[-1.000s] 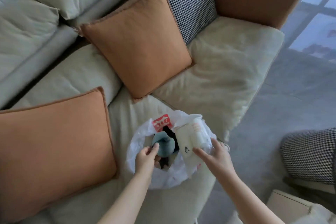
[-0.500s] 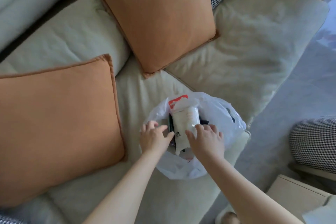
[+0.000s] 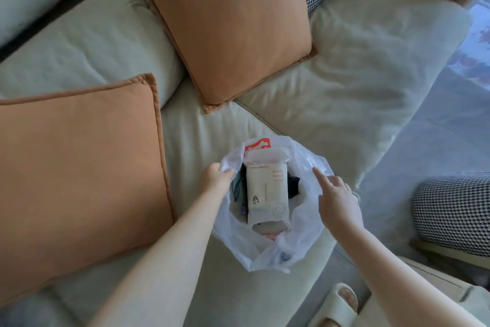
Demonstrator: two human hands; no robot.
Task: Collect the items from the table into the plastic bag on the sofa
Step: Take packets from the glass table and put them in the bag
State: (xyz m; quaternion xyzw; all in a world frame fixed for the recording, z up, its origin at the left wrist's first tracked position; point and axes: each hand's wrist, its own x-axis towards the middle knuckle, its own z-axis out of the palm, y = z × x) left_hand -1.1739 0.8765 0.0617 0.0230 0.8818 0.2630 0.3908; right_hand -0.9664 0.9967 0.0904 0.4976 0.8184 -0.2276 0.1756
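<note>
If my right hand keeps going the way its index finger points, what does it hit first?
Probably the plastic bag: the right hand points up-left at its far right rim, just beyond the fingertip. Depth is unclear.

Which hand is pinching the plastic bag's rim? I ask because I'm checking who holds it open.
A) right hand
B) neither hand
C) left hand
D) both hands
C: the left hand has its fingers closed on the plastic bag rim, while the right hand hovers with a finger extended, gripping nothing.

No legible text on white packet (image 3: 266, 188)
</note>
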